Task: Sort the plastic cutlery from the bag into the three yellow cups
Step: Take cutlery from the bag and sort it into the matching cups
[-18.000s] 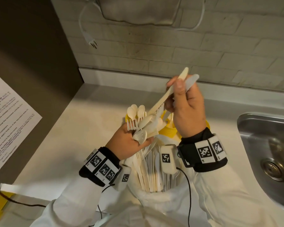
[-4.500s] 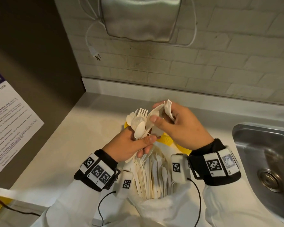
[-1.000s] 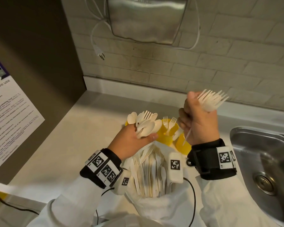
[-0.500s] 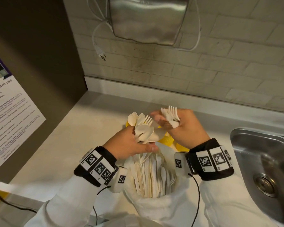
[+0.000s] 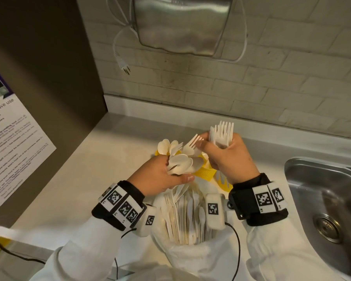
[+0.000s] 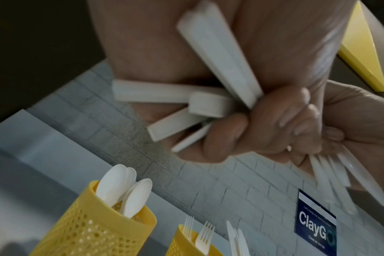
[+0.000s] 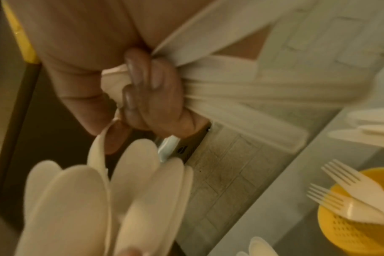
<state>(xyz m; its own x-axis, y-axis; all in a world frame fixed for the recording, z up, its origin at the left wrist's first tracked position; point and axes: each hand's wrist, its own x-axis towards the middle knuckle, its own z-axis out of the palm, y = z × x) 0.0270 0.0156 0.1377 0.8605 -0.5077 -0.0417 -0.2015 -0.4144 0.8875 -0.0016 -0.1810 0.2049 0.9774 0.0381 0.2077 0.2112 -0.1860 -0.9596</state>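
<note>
From the head camera, the left hand [image 5: 156,175] is clenched round a mixed bundle of spoons [image 5: 180,165], bowls fanned out above the fist, with one fork [image 5: 193,142] poking up out of that bunch. The right hand [image 5: 229,159] grips a tight stack of forks [image 5: 221,132], tines up, and its thumb and forefinger reach across to that lone fork's head. Both hands hover over the yellow cups [image 5: 206,173], which sit on the pale counter [image 5: 101,169] mostly hidden behind the fists. Nearer the body, the white bag [image 5: 190,254] stands open, packed with cutlery on end. A steel sink [image 5: 320,195] lies to the right, a metal dispenser [image 5: 182,23] hangs on the brick wall. Over to the left wrist view: fingers [image 6: 241,131] curled hard round several flat white handles splaying out of the palm. Below, a perforated yellow cup [image 6: 94,225] holds spoons, the next cup [image 6: 186,242] holds forks, and knife blades [image 6: 237,239] stand just beyond, their cup out of frame. Now the right wrist view, and it is blurry: fingers [image 7: 151,90] wrapped round a sheaf of white handles, spoon bowls [image 7: 77,199] looming large in front, probably the other hand's bundle. Bottom right, a yellow cup [image 7: 351,237] with two forks leaning in it.
</note>
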